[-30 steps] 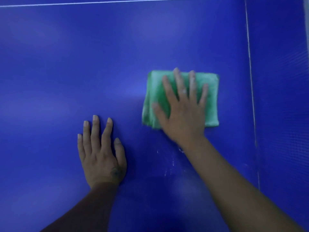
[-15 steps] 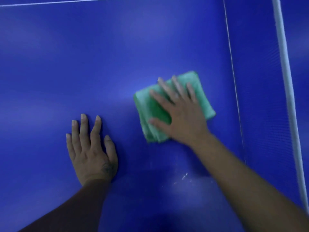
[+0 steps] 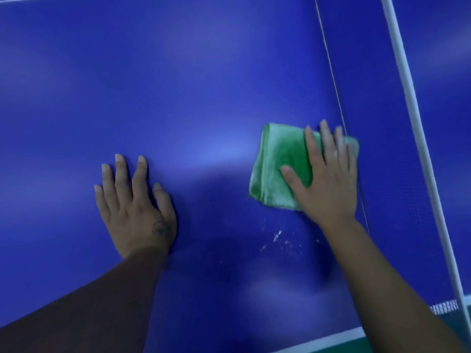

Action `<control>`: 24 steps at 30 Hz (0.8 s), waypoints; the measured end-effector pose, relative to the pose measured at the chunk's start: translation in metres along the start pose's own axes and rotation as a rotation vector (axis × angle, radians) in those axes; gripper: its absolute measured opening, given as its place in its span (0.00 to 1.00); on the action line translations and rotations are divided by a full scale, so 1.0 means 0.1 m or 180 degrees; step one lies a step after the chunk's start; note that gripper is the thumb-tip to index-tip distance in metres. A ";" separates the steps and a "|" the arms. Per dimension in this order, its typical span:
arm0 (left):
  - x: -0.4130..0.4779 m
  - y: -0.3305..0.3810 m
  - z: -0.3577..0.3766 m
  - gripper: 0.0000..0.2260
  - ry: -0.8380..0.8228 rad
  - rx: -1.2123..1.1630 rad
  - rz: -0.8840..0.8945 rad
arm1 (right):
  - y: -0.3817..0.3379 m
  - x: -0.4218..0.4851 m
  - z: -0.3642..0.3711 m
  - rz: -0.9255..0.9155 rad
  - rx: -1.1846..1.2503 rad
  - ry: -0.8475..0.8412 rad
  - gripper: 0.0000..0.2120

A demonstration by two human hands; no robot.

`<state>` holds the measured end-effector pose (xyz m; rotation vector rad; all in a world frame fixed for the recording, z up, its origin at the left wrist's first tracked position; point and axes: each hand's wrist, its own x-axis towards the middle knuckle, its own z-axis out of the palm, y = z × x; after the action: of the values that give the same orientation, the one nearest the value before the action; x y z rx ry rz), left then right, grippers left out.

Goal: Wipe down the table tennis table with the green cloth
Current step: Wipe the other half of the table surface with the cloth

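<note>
- Pressing flat on the green cloth (image 3: 280,161), the right hand (image 3: 328,179) has its fingers straight and spread, palm down, gripping nothing. The thumb lies across the cloth's middle.
- The cloth is a folded pad on the blue table (image 3: 178,85), in the right part of the view. Its far right corner is touching or just short of the thin line at the foot of the net (image 3: 377,161); I cannot tell which.
- The left hand (image 3: 135,207) rests flat on bare table well to the left of the cloth, fingers straight and slightly apart, holding nothing. It looks like a brace for leaning.
- The relation that matters is a scatter of white specks (image 3: 280,238) on the table, just on the person's side of the cloth, beside the right wrist and between the two forearms. From the right hand they lie toward the body and a little left. That hand is far nearer to them than the left.
- The pad is a little wider across than deep and sits slightly tilted, with its stacked fold edges facing left. I judge that a pull toward the body would carry its broad side over the specks.
- With the net close on the right, the room to travel is leftward and toward the white edge line (image 3: 318,342), by my reading.
</note>
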<state>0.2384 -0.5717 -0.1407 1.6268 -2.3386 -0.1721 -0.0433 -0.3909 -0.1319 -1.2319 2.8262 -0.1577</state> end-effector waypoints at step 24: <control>-0.70 -0.42 -0.37 0.28 -0.0596 0.0069 0.0375 | -0.36 -1.87 0.02 0.1159 0.0128 -0.0082 0.39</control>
<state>0.3102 -0.5189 -0.1280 1.5367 -2.5760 -0.2862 0.1106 -0.2787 -0.1283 -0.6878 2.9457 -0.1774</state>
